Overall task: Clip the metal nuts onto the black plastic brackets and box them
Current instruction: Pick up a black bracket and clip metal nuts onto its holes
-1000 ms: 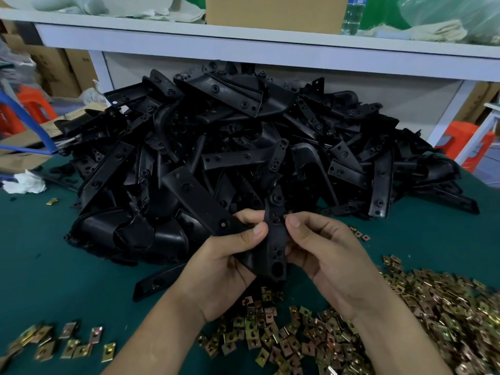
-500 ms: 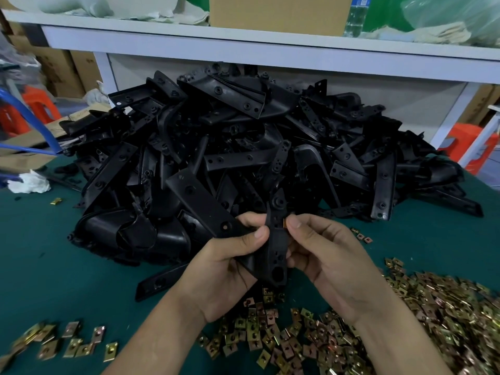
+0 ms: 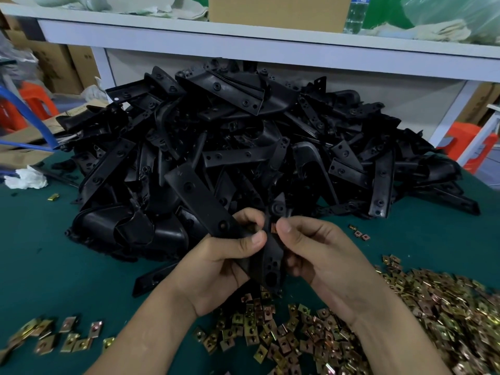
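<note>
- A green worktop (image 3: 54, 253) under a white shelf (image 3: 270, 47) carries a pile of black brackets (image 3: 243, 147) toward its far edge
- The left hand (image 3: 224, 263) grips one bracket (image 3: 267, 261) above the near edge, thumb curled over it
- The right hand (image 3: 324, 255) pinches a small nut (image 3: 273, 228) (copper-toned) against that bracket's side
- Loose nuts (image 3: 405, 315) lie heaped at the near right corner

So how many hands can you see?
2. The left hand grips the black bracket from the left; the right hand pinches a metal nut at its right edge. No other hand shows.
</note>
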The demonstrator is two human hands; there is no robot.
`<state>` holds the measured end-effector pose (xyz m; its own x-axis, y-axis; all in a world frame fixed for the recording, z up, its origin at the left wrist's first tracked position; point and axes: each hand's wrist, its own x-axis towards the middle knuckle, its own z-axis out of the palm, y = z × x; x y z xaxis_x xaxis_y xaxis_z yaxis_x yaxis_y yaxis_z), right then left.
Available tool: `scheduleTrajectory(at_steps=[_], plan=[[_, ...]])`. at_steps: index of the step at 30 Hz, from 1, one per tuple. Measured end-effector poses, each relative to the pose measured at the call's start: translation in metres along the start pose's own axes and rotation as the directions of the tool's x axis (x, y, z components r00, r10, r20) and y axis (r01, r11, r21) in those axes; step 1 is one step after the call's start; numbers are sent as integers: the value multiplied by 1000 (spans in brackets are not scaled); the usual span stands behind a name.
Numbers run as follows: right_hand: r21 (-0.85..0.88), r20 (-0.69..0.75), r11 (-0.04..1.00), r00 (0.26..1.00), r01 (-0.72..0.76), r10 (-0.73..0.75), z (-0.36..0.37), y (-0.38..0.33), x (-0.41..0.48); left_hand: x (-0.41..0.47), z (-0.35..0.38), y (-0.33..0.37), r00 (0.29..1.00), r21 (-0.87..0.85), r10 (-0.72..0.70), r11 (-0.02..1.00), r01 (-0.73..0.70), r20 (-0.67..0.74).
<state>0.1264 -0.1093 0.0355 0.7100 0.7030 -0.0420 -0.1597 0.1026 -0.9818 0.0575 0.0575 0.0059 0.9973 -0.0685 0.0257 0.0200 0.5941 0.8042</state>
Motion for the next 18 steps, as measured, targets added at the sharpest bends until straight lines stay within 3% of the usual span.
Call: scheduleTrajectory(at_steps=[2,4,6,8,13,18], plan=[[-31,-32,999,999,-27,26,-7,-2,1,1,0,2,999,-88,48,995,-49,-12],[-254,-32,964,997,-77,71,-21,-4,0,1,-2,4,993,-239,78,966,-96,-84],[-596,77,799,986,-74,149,-29,-2,0,1,-5,5,983,-320,94,937,-140,-157],[-782,155,623,968,-2,197,-29,6,2,1,-6,5,980,-326,97,934,-149,-171],[-887,108,461,982,26,153,-21,17,4,3,-2,4,985,-291,97,947,-137,-146],[-919,123,386,989,83,80,-11,27,2,3,-2,2,986,-241,100,962,-131,-136]])
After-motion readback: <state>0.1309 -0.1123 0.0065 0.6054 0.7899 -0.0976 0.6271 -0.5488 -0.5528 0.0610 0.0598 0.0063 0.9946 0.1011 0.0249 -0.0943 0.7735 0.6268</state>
